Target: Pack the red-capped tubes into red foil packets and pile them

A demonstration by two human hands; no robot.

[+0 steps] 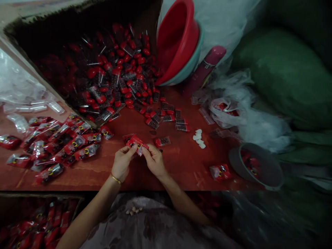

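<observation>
Between my two hands, just above the red table (pixel 181 166), is a small red printed plastic packet (pixel 137 140) with a clear part at its lower edge. My left hand (pixel 122 159) pinches its left side, thumb on top; a gold bracelet circles that wrist. On the packet's right side, my right hand (pixel 155 159) grips with thumb and fingers. Just beyond my right hand lies a small clear container with a red end and dark contents (pixel 163 141). Filled red packets (pixel 64 145) are heaped to the left of my hands. Whether the held packet has something inside, I cannot tell.
A cardboard box (pixel 24 52) on its side spills many red-capped clear containers (pixel 127 76). Behind stand tilted red (pixel 190 38) and teal basins (pixel 199 45) and a pink spray can (pixel 204 67). At right are a grey bucket (pixel 234 160), plastic bags (pixel 249 117) and a packet (pixel 220 172).
</observation>
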